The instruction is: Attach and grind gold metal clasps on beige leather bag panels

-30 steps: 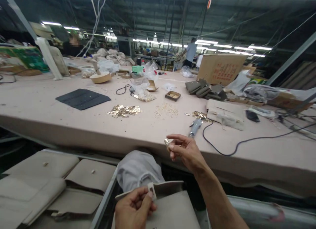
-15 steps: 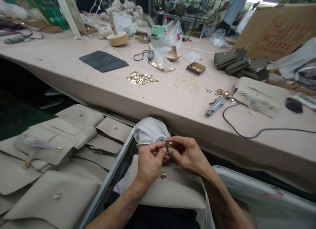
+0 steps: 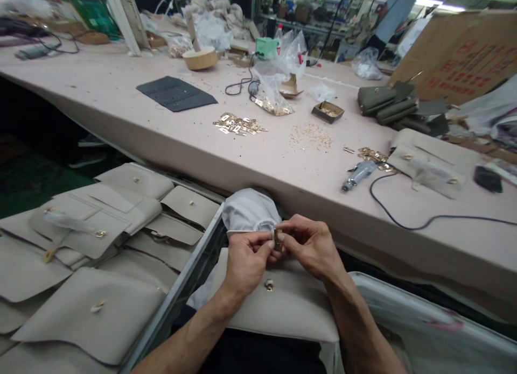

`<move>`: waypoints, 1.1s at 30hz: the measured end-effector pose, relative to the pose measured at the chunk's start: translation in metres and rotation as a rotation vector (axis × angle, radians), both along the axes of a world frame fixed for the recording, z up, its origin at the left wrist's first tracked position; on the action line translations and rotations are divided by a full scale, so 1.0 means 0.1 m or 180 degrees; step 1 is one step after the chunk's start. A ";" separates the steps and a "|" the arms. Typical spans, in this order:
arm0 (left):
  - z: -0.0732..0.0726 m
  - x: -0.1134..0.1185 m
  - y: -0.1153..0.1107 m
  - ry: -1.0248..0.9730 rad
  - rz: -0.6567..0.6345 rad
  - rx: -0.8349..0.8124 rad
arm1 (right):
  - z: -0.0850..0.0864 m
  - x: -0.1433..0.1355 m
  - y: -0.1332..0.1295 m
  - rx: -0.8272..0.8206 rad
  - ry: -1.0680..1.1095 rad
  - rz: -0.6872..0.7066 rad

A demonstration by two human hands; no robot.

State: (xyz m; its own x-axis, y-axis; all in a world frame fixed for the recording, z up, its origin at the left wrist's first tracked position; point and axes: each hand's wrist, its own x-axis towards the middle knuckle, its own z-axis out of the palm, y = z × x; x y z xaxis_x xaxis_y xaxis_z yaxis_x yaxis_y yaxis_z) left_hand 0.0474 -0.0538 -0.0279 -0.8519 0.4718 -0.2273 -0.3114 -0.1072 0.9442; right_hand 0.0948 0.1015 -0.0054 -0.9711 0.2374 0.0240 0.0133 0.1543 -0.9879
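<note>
A beige handbag (image 3: 291, 304) lies across my lap, its white lining (image 3: 247, 210) bulging out at the far side. On its front sits a small gold turn-lock (image 3: 269, 284). My left hand (image 3: 247, 261) is closed at the bag's far edge, thumb and fingers pinching a small metal plate (image 3: 277, 239). From the other side, my right hand (image 3: 313, 246) grips the same plate between thumb and index finger. Fingers partly cover the plate, and I cannot tell whether it is fixed to the bag.
Beige bag pieces (image 3: 92, 304) are piled at left beside a metal rail (image 3: 181, 282). On the table (image 3: 250, 161) are gold metal fittings (image 3: 238, 124), tiny scattered parts (image 3: 310, 136), a corded power screwdriver (image 3: 358, 175), another beige bag (image 3: 436, 159) and a cardboard box (image 3: 456, 56).
My right fingers have shifted on the plate, which now stands more upright and shows more of its face. The whole view has moved slightly.
</note>
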 end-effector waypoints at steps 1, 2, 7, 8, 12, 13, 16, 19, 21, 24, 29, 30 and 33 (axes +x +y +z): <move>0.00 0.00 -0.01 -0.0005 0.0002 0.0000 | -0.01 0.00 0.00 0.0034 -0.0007 -0.0029; 0.00 0.00 -0.01 -0.0005 0.0002 0.0006 | -0.01 0.00 -0.01 0.0042 -0.0016 -0.0049; 0.01 -0.01 -0.02 -0.0009 -0.0043 0.0128 | 0.02 0.00 -0.04 -0.0090 0.0002 -0.0061; 0.02 -0.02 -0.03 -0.0005 -0.0070 0.0153 | 0.02 0.00 -0.05 -0.0082 0.0008 -0.0053; 0.03 -0.03 -0.03 0.0035 -0.0160 0.0211 | 0.00 0.01 -0.06 0.0242 0.0091 -0.0074; 0.04 -0.03 -0.03 0.0037 -0.0162 0.0216 | -0.01 0.01 -0.06 0.0358 0.0126 -0.0086; 0.05 -0.03 -0.04 -0.0006 -0.0147 0.0266 | -0.05 0.01 -0.06 0.0536 0.0148 -0.0113; 0.03 -0.02 -0.05 -0.0108 -0.0136 0.0341 | -0.09 0.01 -0.04 0.0536 0.0056 -0.0120; 0.00 -0.01 -0.04 -0.0207 -0.0095 0.0394 | -0.09 0.01 -0.03 0.0577 0.0021 -0.0125; -0.05 -0.01 -0.03 -0.0369 -0.0006 0.0455 | -0.06 0.02 -0.03 0.0681 0.0004 -0.0144; -0.08 -0.02 0.01 -0.0453 0.0114 0.0308 | -0.04 0.04 -0.06 0.0735 -0.0002 -0.0168; -0.07 -0.01 0.02 -0.0437 0.0142 0.0261 | -0.04 0.04 -0.06 0.0755 -0.0006 -0.0168; -0.04 0.01 0.03 -0.0427 0.0240 0.0131 | -0.06 0.06 -0.08 0.0871 0.0044 -0.0180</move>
State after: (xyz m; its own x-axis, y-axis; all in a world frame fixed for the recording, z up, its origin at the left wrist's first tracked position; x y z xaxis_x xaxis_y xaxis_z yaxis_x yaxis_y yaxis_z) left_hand 0.0482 -0.0505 -0.0320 -0.8486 0.4188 -0.3233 -0.4240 -0.1728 0.8890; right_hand 0.1003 0.0937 -0.0111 -0.9556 0.2740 0.1080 0.0162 0.4149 -0.9097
